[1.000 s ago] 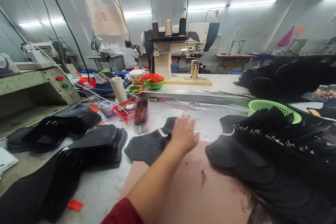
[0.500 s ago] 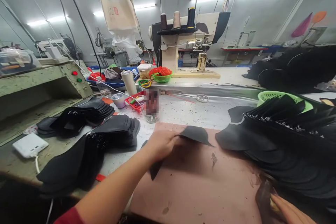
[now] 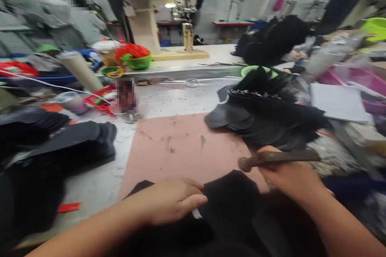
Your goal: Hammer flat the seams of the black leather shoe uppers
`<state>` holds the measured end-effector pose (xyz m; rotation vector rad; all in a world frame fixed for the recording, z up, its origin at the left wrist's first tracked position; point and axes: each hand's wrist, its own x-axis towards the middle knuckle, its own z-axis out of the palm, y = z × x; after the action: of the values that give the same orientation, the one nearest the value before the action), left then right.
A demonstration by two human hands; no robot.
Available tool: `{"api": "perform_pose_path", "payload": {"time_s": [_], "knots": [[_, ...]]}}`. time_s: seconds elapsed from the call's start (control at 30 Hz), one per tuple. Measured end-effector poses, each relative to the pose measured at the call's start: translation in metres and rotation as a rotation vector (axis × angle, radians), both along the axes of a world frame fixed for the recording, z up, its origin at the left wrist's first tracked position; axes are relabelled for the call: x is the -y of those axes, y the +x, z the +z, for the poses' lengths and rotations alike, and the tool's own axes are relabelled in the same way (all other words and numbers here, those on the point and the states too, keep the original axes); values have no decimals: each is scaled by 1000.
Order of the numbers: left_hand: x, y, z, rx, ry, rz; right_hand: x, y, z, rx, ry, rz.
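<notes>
My left hand (image 3: pixel 177 200) is closed on a black leather piece (image 3: pixel 230 196) low in the view, its fingers near the piece's upper edge. The piece lies over the near part of a pink mat (image 3: pixel 171 140). In my right hand (image 3: pixel 286 176) is a dark hammer (image 3: pixel 271 159), its rounded head pointing left above the mat's right edge. The hammer's far end sticks out to the right past my fingers. Motion blurs the near edge of the black piece.
Stacked black pieces (image 3: pixel 87 144) stand left of the mat, and a larger pile (image 3: pixel 271 112) rises at its right. Behind are a red basket (image 3: pixel 98 98), a green bowl (image 3: pixel 137 61) and a sewing machine (image 3: pixel 141 20). A notebook (image 3: pixel 339 101) lies at the right.
The view has turned right and downward. My left hand has come nearer with the black piece. My right hand has risen from the lower right corner, and the hammer now shows clearly in it.
</notes>
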<state>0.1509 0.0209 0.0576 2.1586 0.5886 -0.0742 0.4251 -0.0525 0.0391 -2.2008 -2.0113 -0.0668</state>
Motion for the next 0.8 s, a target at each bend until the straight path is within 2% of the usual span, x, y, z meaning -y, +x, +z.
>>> {"api": "perform_pose_path", "payload": {"time_s": [0.07, 0.13, 0.2, 0.3, 0.4, 0.6, 0.7, 0.8], "knots": [[-10, 19, -1, -69, 115, -68, -10, -15, 13, -139, -130, 60], [-15, 40, -4, -179, 265, -117, -17, -27, 19, -108, -239, 34], [-12, 61, -11, -281, 427, -101, -19, -33, 22, -32, -284, 1], [-3, 82, -24, -320, 593, -10, -16, -30, 20, 44, -282, 11], [7, 91, -36, -275, 608, 78, -12, -21, 12, 93, -293, 34], [11, 92, -52, -98, 434, 231, -9, -13, -2, 107, -307, 82], [9, 92, -57, 17, 469, 223, -9, -11, -2, 105, -308, 97], [8, 92, -60, 101, 575, 163, -10, -9, -1, 105, -285, 84]]}}
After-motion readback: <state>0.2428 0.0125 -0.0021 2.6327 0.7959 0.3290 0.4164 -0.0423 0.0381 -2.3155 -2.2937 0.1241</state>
